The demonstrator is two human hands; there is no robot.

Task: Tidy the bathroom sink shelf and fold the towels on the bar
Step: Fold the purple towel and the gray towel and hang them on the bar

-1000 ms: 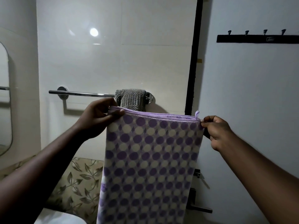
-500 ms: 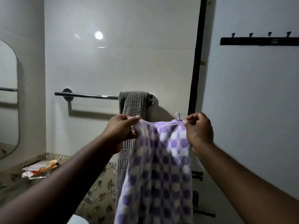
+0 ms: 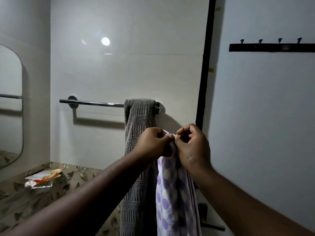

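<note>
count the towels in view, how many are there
2. A grey ribbed towel hangs over the right end of the towel bar. A purple polka-dot towel hangs gathered from the left hand and right hand.

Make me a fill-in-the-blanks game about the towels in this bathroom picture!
1. The gray towel hangs over the metal ____.
2. The dots on the towel held by both hands are ____.
3. The left hand and right hand are ____ together at the towel's top.
4. The hook rack shows ____ hooks.

Missing words: bar; purple; close; four
</note>
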